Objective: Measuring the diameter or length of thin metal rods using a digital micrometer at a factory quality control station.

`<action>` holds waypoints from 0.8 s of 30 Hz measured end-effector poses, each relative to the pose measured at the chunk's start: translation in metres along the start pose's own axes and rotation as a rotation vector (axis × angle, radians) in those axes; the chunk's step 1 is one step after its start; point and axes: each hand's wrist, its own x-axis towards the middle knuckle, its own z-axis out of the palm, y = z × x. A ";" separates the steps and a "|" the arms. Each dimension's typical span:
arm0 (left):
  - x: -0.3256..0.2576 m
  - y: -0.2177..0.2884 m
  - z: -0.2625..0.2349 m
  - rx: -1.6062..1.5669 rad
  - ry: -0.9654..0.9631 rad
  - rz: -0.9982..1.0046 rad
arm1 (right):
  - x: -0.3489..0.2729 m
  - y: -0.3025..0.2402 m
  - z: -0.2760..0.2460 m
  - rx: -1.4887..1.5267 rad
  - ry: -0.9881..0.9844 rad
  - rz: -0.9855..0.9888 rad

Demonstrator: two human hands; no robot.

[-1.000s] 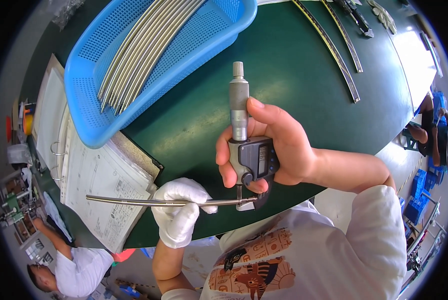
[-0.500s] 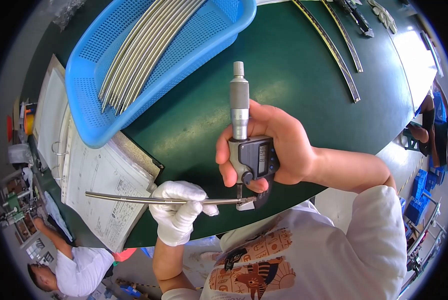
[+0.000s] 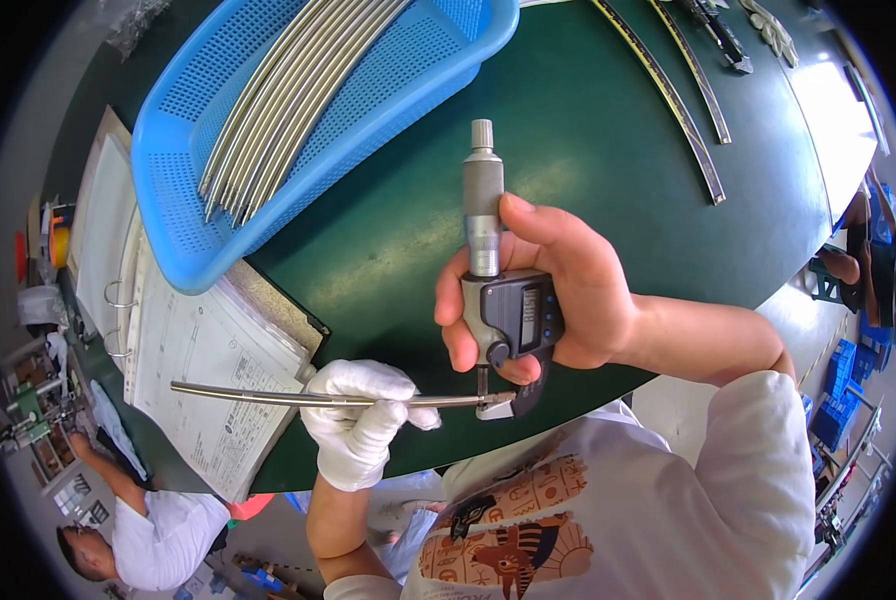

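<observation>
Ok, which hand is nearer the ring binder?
Left: the gloved left hand is just right of the ring binder; the right hand is farther right, holding the micrometer.

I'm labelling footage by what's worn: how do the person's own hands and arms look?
The left hand wears a plain white glove ending near the wrist; the right hand is bare. No watch or cable shows on either forearm. The right sleeve is short and white.
</observation>
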 end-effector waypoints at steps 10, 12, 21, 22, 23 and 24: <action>0.000 0.000 0.001 0.017 -0.013 0.010 | 0.001 0.001 0.001 -0.017 -0.014 -0.039; 0.000 0.000 0.001 0.020 -0.017 0.011 | 0.001 0.001 0.000 -0.042 -0.020 -0.041; 0.001 -0.001 0.001 0.033 -0.024 0.030 | 0.000 0.000 0.001 0.021 -0.006 0.000; 0.001 -0.001 0.000 0.045 -0.024 0.034 | 0.000 0.000 0.001 0.021 -0.007 -0.001; 0.001 -0.001 0.000 0.045 -0.026 0.034 | 0.000 0.000 0.000 0.005 -0.004 -0.009; 0.001 -0.001 0.000 0.047 -0.028 0.037 | 0.000 0.000 0.000 -0.011 0.000 -0.018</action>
